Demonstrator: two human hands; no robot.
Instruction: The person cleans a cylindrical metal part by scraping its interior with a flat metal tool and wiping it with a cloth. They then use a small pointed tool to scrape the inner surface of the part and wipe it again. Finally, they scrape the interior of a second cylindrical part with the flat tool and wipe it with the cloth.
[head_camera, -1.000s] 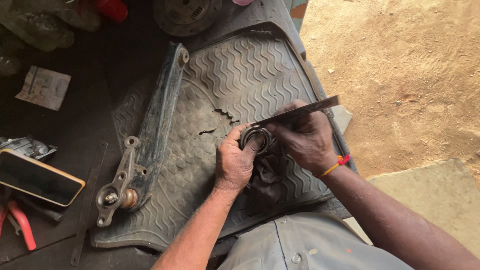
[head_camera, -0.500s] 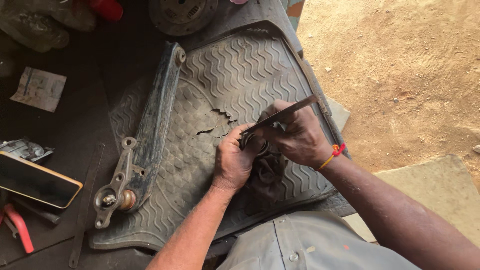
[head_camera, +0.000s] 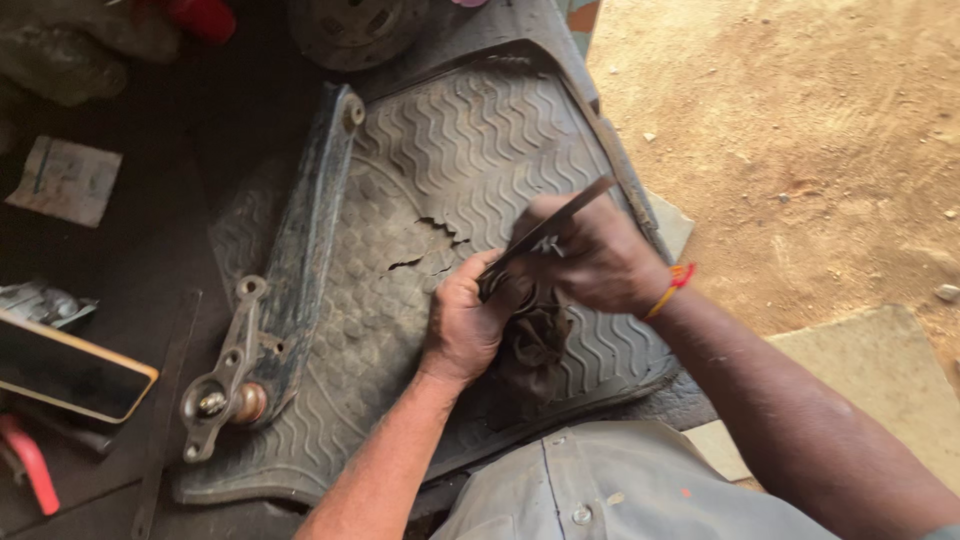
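1. The fingers of the left hand (head_camera: 462, 325) curl around a small dark round part (head_camera: 497, 283), pinching it against the palm; most of the part is hidden by the two hands.
2. The fingers of the right hand (head_camera: 590, 255) are pressed together around a thin flat metal strip (head_camera: 565, 215), whose lower end meets the round part and whose upper end sticks out up and to the right past the knuckles.
3. The two hands touch each other over the part.
4. A red and yellow thread band (head_camera: 672, 287) sits on the right wrist.
5. Just below the hands lies a crumpled dark rag (head_camera: 530, 345), touching the left hand.
6. All of this is above a worn grey rubber floor mat (head_camera: 470, 140) with wavy ribs and a torn patch near the hands.
7. On the mat's left edge lies a long dark metal suspension arm (head_camera: 300, 250) with a ball joint (head_camera: 215, 403) at its near end, well apart from the hands.
8. Farther left, a phone (head_camera: 65, 365) with a dark screen lies on the dark floor, with red-handled pliers (head_camera: 25, 465) near it.
9. To the right is bare sandy ground (head_camera: 800, 150).
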